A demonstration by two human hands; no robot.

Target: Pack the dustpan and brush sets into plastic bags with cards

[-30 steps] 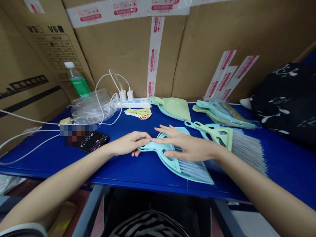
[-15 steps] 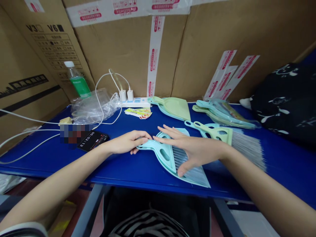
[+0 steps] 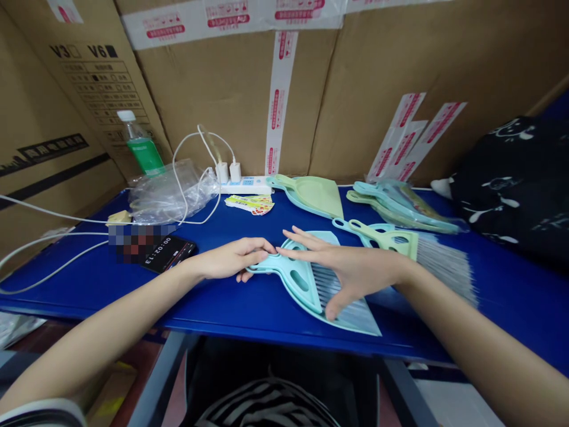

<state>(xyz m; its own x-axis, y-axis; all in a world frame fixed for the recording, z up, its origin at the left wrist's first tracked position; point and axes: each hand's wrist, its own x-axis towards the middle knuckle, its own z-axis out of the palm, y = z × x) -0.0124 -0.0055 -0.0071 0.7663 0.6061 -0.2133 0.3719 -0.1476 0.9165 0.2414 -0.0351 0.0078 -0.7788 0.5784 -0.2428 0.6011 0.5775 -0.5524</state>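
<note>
A light-blue hand brush (image 3: pixel 306 292) lies flat on a matching light-blue dustpan (image 3: pixel 367 325) in front of me, bristles pointing right. My left hand (image 3: pixel 244 258) is closed round their stacked handles at the left. Fingers spread wide, my right hand (image 3: pixel 355 270) rests over the brush and pan, hiding part of the bristles; its thumb is near the pan's front side and its fingertips near the back. Just beyond the right wrist are a green brush (image 3: pixel 395 239) with grey bristles and a blue brush handle (image 3: pixel 341 223) partly under it.
At the back sit a stacked green dustpan (image 3: pixel 317 193) and a bagged brush-and-pan set (image 3: pixel 406 207). Leftward are a phone (image 3: pixel 171 254), clear plastic bags (image 3: pixel 166 193), a bottle (image 3: pixel 144 148), wrappers (image 3: pixel 251 204) and a power strip (image 3: pixel 249 185) with cables. A black patterned bag (image 3: pixel 511 184) stands right.
The light-blue brush and dustpan have shifted very slightly right under my hands. My right thumb has moved a little to the right; both hands keep nearly the same pose.
</note>
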